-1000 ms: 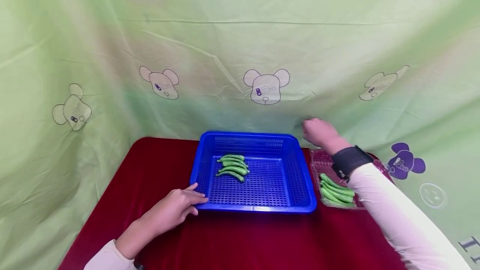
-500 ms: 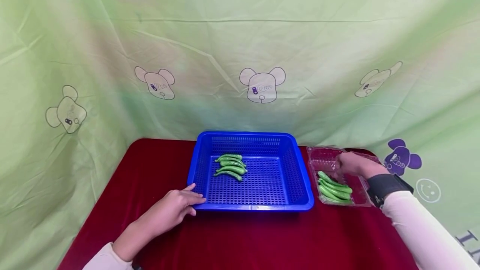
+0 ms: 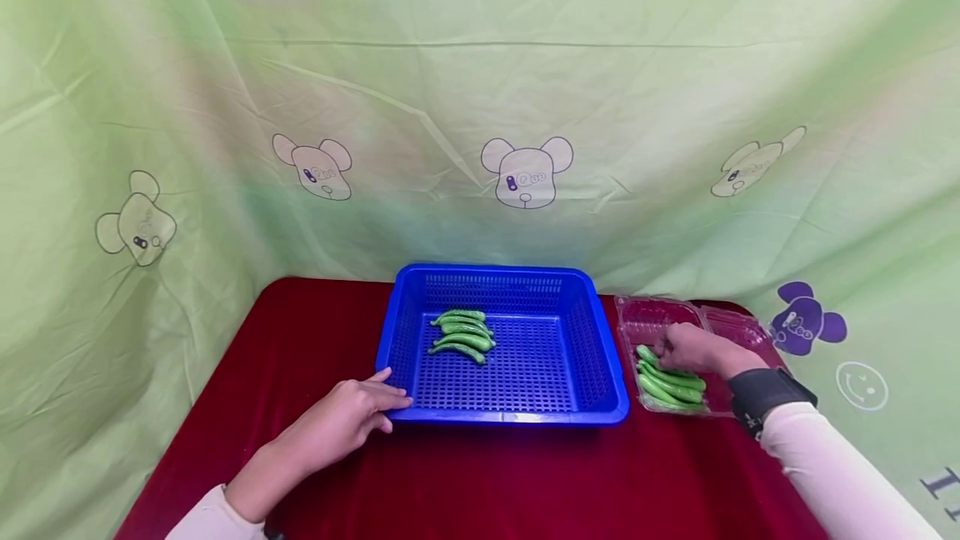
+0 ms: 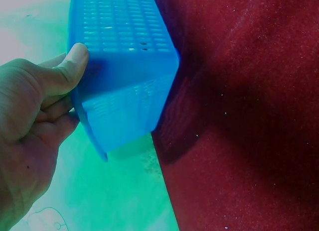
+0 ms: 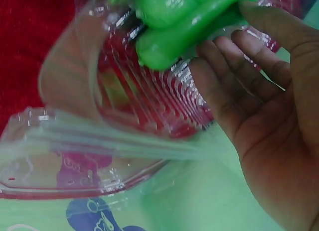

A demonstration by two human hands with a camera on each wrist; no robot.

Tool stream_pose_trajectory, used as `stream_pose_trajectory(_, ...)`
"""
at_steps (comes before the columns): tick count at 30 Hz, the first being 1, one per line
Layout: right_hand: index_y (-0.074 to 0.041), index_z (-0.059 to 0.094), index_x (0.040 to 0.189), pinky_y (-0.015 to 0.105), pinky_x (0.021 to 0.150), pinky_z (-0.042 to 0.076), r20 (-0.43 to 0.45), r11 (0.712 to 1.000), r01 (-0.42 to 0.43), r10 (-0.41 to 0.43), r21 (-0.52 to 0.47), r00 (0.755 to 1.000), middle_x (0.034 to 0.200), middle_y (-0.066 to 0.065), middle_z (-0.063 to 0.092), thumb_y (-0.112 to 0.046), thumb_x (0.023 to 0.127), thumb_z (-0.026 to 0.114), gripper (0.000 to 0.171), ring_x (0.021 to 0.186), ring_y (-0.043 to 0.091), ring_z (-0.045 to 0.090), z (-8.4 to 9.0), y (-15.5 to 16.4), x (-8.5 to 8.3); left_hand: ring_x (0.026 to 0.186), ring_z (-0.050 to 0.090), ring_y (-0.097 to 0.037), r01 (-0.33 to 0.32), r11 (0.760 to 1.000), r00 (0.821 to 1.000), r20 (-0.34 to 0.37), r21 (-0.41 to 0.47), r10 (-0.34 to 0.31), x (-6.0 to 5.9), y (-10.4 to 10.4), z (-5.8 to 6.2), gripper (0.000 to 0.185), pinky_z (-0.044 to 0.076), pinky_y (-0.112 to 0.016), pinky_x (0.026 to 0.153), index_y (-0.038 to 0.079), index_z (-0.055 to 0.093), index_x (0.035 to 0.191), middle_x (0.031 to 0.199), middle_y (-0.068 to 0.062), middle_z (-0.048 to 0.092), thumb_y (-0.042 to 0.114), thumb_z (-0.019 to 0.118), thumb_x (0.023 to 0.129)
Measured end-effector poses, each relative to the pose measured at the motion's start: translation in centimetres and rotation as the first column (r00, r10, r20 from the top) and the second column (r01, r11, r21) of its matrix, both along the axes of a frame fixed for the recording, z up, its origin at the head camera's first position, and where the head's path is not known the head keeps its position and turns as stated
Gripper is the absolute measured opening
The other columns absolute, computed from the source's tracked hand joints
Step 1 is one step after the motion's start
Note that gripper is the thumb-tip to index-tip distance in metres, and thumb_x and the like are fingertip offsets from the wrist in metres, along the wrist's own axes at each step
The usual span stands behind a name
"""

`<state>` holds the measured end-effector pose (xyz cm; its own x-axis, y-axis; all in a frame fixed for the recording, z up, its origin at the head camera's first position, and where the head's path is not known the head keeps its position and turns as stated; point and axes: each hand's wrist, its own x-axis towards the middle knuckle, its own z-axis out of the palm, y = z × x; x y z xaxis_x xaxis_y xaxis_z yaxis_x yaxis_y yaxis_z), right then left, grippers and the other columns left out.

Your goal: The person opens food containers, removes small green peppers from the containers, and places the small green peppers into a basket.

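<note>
A blue slotted basket stands mid-table with several green peppers in its back left part. My left hand holds its front left corner; in the left wrist view the thumb lies on the basket wall and the fingers curl round the corner. To the right lies an opened clear plastic box with more green peppers. My right hand reaches into it. In the right wrist view its nearly straight fingers touch the green peppers in the clear box.
A dark red cloth covers the table. A pale green sheet printed with bear heads hangs behind and along both sides. The clear box's lid lies open toward the right edge.
My right hand came down from above the basket's back right corner into the clear box and now touches the peppers there. The left hand and basket have stayed put.
</note>
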<state>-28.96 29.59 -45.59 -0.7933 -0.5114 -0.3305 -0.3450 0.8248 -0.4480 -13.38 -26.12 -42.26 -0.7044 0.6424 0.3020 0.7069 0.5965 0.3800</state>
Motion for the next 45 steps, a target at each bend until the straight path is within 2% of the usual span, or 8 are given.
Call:
stream_pose_trajectory(4, -0.018, 0.037, 0.062, 0.019, 0.054, 0.025, -0.077, 0.999, -0.018, 0.020, 0.027, 0.997, 0.062, -0.012, 0.025, -0.002, 0.080, 0.069, 0.040, 0.055, 0.004, 0.030, -0.5, -0.3, 0.0, 0.110, 0.073, -0.037, -0.001, 1.000, 1.000, 0.005, 0.006, 0.001, 0.0, 0.0, 0.1, 0.034, 0.057, -0.053, 0.099, 0.002, 0.080, 0.108, 0.104, -0.010, 0.080, -0.008, 0.082, 0.075)
stream_pose_trajectory(9, -0.017, 0.047, 0.062, 0.020, 0.052, 0.031, -0.136, 0.998, -0.021, 0.028, 0.052, 0.990, 0.060, -0.012, 0.037, -0.003, 0.081, 0.069, 0.033, 0.054, 0.005, 0.038, 0.1, -0.4, -0.4, 0.110, 0.073, -0.037, 0.000, 1.000, 1.000, 0.016, 0.007, 0.000, 0.1, 0.0, 0.1, 0.034, 0.056, -0.053, 0.100, 0.001, 0.080, 0.108, 0.104, -0.010, 0.080, -0.008, 0.082, 0.076)
stream_pose_trajectory(14, -0.005, 0.066, 0.077, 0.023, 0.055, 0.039, -0.262, 0.995, -0.101, 0.100, 0.011, 0.960, 0.067, -0.006, 0.055, 0.002, 0.081, 0.068, 0.008, 0.060, 0.005, 0.044, 2.3, -1.5, -1.7, 0.111, 0.073, -0.038, -0.008, 1.000, 1.000, 0.011, 0.006, 0.007, 0.1, 0.0, 0.0, 0.034, 0.057, -0.053, 0.099, 0.002, 0.080, 0.108, 0.104, -0.011, 0.080, -0.007, 0.082, 0.075)
stream_pose_trajectory(20, -0.007, 0.059, 0.071, 0.024, 0.051, 0.038, -0.404, 0.988, -0.156, 0.135, -0.020, 0.905, 0.060, -0.007, 0.047, 0.001, 0.081, 0.072, 0.018, 0.055, 0.006, 0.042, 5.9, -5.1, -3.4, 0.111, 0.073, -0.036, -0.008, 1.000, 1.000, 0.019, 0.003, 0.008, -0.1, 0.0, -0.1, 0.033, 0.056, -0.053, 0.100, 0.002, 0.080, 0.108, 0.104, -0.010, 0.080, -0.008, 0.082, 0.076)
stream_pose_trajectory(23, 0.000, 0.067, 0.087, 0.030, 0.057, 0.053, -0.385, 0.994, -0.108, 0.102, 0.007, 0.917, 0.067, -0.002, 0.060, -0.001, 0.085, 0.073, 0.006, 0.061, 0.010, 0.054, 7.9, -7.8, -3.8, 0.111, 0.073, -0.038, -0.013, 1.000, 1.000, 0.014, 0.004, 0.013, -0.1, -0.1, 0.0, 0.034, 0.057, -0.053, 0.099, 0.002, 0.080, 0.107, 0.104, -0.011, 0.080, -0.008, 0.082, 0.075)
stream_pose_trajectory(28, 0.004, 0.067, 0.102, 0.039, 0.071, 0.062, -0.363, 0.994, -0.108, 0.112, 0.031, 0.925, 0.079, 0.005, 0.068, -0.002, 0.087, 0.074, 0.018, 0.070, 0.014, 0.062, 9.7, -12.3, -4.1, 0.112, 0.072, -0.039, -0.011, 1.000, 1.000, 0.011, 0.008, 0.011, -0.1, -0.2, -0.1, 0.033, 0.057, -0.053, 0.099, 0.002, 0.080, 0.108, 0.104, -0.011, 0.080, -0.008, 0.082, 0.076)
stream_pose_trajectory(38, -0.007, 0.066, 0.091, 0.039, 0.068, 0.055, -0.411, 0.980, -0.175, 0.197, 0.091, 0.890, 0.081, 0.001, 0.060, -0.007, 0.082, 0.076, 0.013, 0.075, 0.019, 0.057, 8.9, -19.7, -4.6, 0.113, 0.072, -0.038, -0.014, 1.000, 1.000, 0.024, -0.011, 0.014, -0.1, -0.3, 0.0, 0.034, 0.057, -0.053, 0.099, 0.003, 0.080, 0.109, 0.105, -0.010, 0.080, -0.006, 0.082, 0.077)
stream_pose_trajectory(45, -0.011, 0.061, 0.076, 0.046, 0.067, 0.057, -0.459, 0.951, -0.230, 0.302, 0.208, 0.835, 0.078, 0.004, 0.063, -0.004, 0.084, 0.072, 0.015, 0.072, 0.026, 0.064, 5.9, -23.4, -4.8, 0.113, 0.072, -0.038, -0.002, 1.000, 0.999, 0.042, -0.003, 0.002, -0.2, -0.3, 0.0, 0.034, 0.056, -0.053, 0.100, 0.001, 0.079, 0.110, 0.105, -0.010, 0.080, -0.008, 0.081, 0.077)
